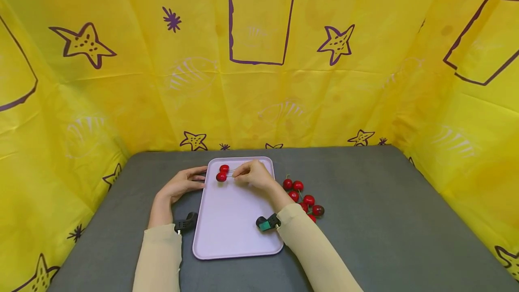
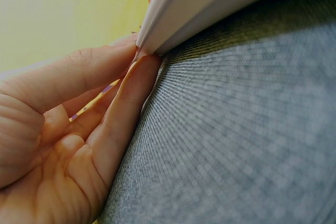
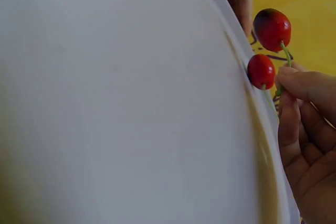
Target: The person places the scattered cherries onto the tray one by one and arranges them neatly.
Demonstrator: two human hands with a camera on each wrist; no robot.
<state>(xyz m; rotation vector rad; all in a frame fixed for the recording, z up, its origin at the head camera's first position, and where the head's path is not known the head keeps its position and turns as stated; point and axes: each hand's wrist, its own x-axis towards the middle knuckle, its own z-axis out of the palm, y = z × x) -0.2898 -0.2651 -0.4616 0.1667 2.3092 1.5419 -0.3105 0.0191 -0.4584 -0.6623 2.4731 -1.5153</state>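
Near the far end of a pale lilac tray [image 1: 239, 220], my right hand [image 1: 254, 175] pinches the thin green stem of a dark-tipped red cherry [image 1: 221, 177]. That cherry [image 3: 272, 30] hangs off the fingertips in the right wrist view. A second cherry [image 1: 224, 168] is right beside it over the tray, its stem pointing toward the same fingers; whether they touch that stem I cannot tell. At the tray's left edge is my left hand [image 1: 182, 184]. Its thumb and a finger meet on the rim [image 2: 149, 38] in the left wrist view, pinching it.
Several red cherries [image 1: 298, 186] with stems lie on the grey tabletop [image 1: 385, 220] right of the tray, partly behind my right forearm. Yellow patterned cloth [image 1: 259, 102] walls the table at the back and sides. Each wrist carries a black camera mount [image 1: 186, 223].
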